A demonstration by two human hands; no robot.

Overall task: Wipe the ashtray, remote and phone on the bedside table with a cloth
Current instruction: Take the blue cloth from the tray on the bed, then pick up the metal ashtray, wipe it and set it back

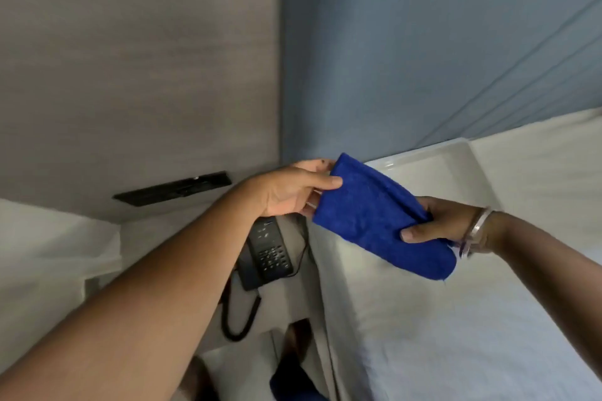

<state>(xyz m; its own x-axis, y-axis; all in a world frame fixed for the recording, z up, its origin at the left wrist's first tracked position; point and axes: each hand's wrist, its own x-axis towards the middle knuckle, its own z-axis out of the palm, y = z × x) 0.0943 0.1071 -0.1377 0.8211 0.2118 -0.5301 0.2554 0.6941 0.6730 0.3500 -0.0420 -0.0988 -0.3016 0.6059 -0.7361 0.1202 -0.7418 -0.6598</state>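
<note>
A folded blue cloth (pixel 374 218) is held in the air between both hands, above the gap between the bedside table and the bed. My left hand (pixel 293 189) pinches its upper left end with thumb and fingers. My right hand (pixel 436 221), with bangles on the wrist, grips its lower right side. Below my left forearm a black corded phone (pixel 270 251) lies on the pale bedside table (pixel 293 303), its coiled cord (pixel 237 319) hanging toward me. No ashtray or remote shows in this view.
A bed with white sheets (pixel 456 319) fills the right side, with a clear plastic tray (pixel 433 169) on it near the blue headboard (pixel 423 42). A black switch panel (pixel 172 189) sits in the grey wall. Another white surface (pixel 42 254) lies at left.
</note>
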